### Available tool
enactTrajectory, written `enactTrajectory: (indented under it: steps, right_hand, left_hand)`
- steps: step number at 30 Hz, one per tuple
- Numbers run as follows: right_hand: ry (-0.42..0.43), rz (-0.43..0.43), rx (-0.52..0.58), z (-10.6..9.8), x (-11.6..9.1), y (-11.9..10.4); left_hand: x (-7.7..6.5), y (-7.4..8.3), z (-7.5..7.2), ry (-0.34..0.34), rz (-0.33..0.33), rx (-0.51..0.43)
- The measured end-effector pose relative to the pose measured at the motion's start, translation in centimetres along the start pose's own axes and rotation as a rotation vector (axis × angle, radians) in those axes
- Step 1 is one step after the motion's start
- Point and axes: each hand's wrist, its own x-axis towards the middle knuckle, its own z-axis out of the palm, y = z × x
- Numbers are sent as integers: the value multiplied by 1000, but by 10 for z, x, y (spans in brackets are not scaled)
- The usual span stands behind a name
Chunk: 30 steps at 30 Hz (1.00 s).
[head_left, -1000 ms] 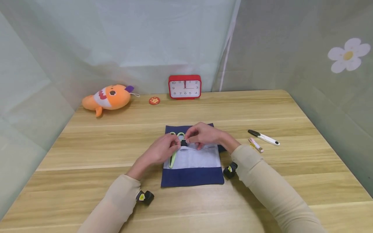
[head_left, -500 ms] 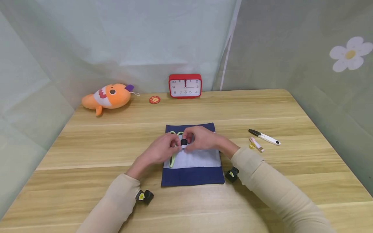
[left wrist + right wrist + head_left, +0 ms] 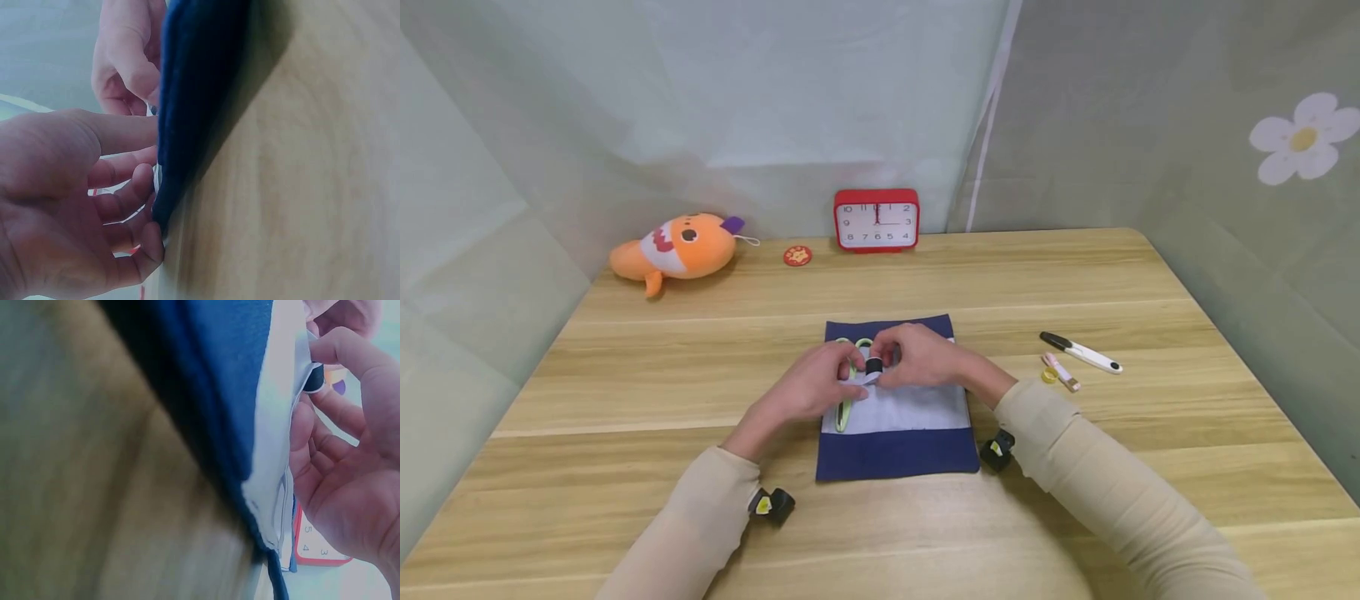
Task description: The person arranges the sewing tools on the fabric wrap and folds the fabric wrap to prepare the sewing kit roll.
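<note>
A black thread spool [image 3: 874, 365] with white ends stands at the mouth of the pale pocket [image 3: 917, 408] on a navy cloth organizer [image 3: 895, 457]. My right hand [image 3: 917, 357] holds the spool between thumb and fingers; the right wrist view shows the spool's dark side [image 3: 315, 379] by the thumb. My left hand [image 3: 811, 382] is at the pocket's upper edge just left of the spool, its thumb and fingers at the bowed-out fabric. Behind the left fingers, green-handled scissors [image 3: 843, 417] sit at the organizer's left side, partly hidden.
Right of the organizer lie a white pen-like tool with a black cap [image 3: 1081, 352], a small pink-and-white item [image 3: 1062, 372] and a yellow ring [image 3: 1049, 376]. At the back are an orange plush toy [image 3: 677, 248], a red round badge [image 3: 797, 255] and a red clock [image 3: 877, 220].
My right fingers have come lower and round the spool, which shows more fully. My left thumb has dropped away from the index finger, and the pocket edge bows outward.
</note>
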Motion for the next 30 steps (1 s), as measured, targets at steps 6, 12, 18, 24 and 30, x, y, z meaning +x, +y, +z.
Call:
enactTrajectory:
  steps: [6,12,18,24,30]
  right_hand:
    - [-9,-2,1,-1,-1,0]
    - [-18,-12,-2,-1,-1,2]
    - [-46,-14,7,-2,0,2]
    - [-57,-22,31,-4,-2,2]
    - [-41,12,70,-4,-4,3]
  left_hand:
    - [0,1,0,-4,-10,13]
    - [-1,1,0,1,9,23]
    - [-2,1,0,9,29,28]
    - [-2,0,1,21,43,36]
    - [-3,0,0,17,38,32]
